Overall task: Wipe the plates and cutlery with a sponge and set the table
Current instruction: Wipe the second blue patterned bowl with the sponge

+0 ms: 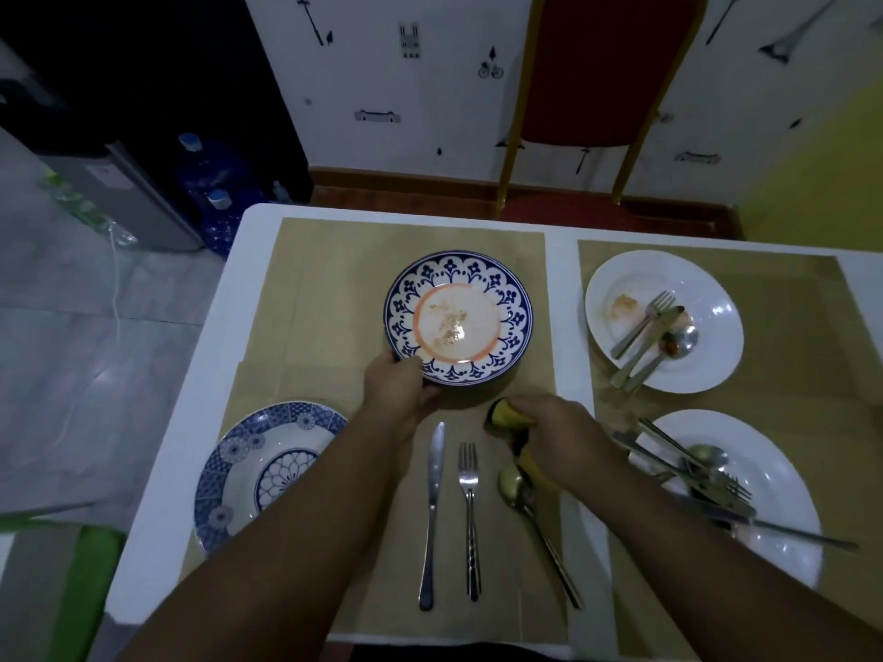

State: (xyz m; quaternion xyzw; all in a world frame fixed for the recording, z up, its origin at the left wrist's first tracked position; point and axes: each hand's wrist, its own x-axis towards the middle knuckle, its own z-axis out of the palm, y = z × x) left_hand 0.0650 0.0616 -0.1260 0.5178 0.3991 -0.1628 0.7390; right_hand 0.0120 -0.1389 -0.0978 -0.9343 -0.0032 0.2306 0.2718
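Right, my left hand (399, 389) has its grip closed on the near-left rim of the blue-patterned plate (457, 317), thumb over the lip, rest of the fingers under & hidden. Plate sits mid-counter (210, 355) on the tan placemat (334, 298), crumbs and an orange smear in its well. It looks like glazed ceramic, so I'd judge it stiff, fairly heavy, brittle, and slick once wet; best held at the rim w/ thumb on top, fingers below, and kept flat on the mat while wiping so it can't skate. My right hand (554, 422) is closed round the yellow sponge (506, 413), just near-right of the plate, not touching it yet. Sponge is soft, squashes in the fist, so prob. light pressure is enough. Knife (432, 513), fork (469, 513) and spoon (525, 499) lie side by side between my forearms, thin & likely slippery: take by the handles. Dirty white plates (716, 289) w/ more cutlery wait on the right; a patterned plate (239, 470) sits near-left, looks clean.
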